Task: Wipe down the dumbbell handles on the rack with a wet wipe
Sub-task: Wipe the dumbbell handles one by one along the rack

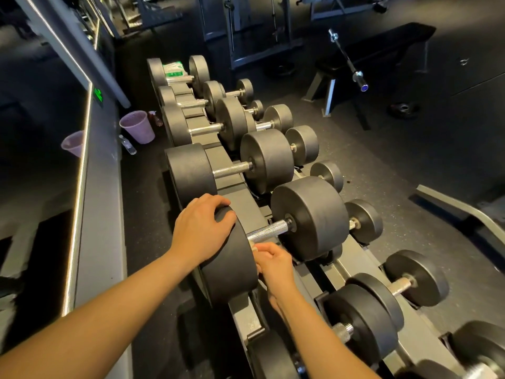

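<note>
right hand [273, 266]: fingers curled, pinching a small wad of wipe [253, 246] at the near end of the handle [269, 230], from below. Can't tell whether the wipe is touching the knurl or just beside it.
left hand [202, 228]: palm on top of the near head [232, 258], fingers bent over its rim, bracing it.
coverage risk: the wad is small and most of the handle shows bare toward the far head [310, 217]. An underside pass likely misses the top and the far end.
snag risk: the knurl looks coarse, so a thin wipe could catch, shred and leave lint.
pinch risk: right hand sits low between head and rack [355, 272]. If the dumbbell rolls, those fingers are in the way, and the left hand is the only brake.
drop risk: a wipe released here likely falls between the tiers.
rack: grey steel, sloped, two tiers. More dumbbells sit up the row and on the lower tier.
pack [173, 68]: white-green, on the farthest dumbbell, well apart from both hands.
floor [382, 160]: dark speckled rubber. Purple bin [138, 127] and bottle [128, 144] sit behind the rack by the mirror [41, 132].
room: dim gym. Bench [377, 47] and barbell [347, 58] stand across the aisle.
</note>
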A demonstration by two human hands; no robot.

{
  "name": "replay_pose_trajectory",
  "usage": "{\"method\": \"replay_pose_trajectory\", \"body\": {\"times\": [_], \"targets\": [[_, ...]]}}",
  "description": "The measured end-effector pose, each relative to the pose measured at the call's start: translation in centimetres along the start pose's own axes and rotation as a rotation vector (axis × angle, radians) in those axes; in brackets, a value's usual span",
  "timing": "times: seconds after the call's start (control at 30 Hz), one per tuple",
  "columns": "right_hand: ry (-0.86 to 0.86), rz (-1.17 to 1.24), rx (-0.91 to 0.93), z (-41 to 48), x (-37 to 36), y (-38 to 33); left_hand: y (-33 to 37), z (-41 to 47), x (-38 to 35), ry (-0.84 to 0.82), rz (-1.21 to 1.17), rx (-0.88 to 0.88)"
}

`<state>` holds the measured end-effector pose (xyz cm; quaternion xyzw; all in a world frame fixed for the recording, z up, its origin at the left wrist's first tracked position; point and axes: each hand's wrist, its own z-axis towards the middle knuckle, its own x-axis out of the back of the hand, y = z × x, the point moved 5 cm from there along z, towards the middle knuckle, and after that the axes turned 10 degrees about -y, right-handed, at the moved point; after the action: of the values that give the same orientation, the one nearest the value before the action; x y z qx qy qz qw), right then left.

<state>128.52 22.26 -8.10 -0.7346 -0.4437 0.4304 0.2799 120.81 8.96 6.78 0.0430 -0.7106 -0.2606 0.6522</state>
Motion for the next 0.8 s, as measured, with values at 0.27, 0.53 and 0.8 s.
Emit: {"method": "replay_pose_trajectory", "body": {"times": [0.27, 0.53, 0.8], "targets": [[0.248, 0.614, -0.08, 2.4, 2.8, 1.1, 0.2, -0.1, 0.1, 0.0, -0.012, -0.006], [0.008, 0.367, -0.301, 2.4, -1.4, 1.7, 0.1, 0.0, 0.0, 0.008, -0.02, -0.003], [0.026, 0.482, -0.29, 1.7, -0.9, 2.2, -0.4, 0.2, -0.2, 0.009, -0.035, 0.001]]}}
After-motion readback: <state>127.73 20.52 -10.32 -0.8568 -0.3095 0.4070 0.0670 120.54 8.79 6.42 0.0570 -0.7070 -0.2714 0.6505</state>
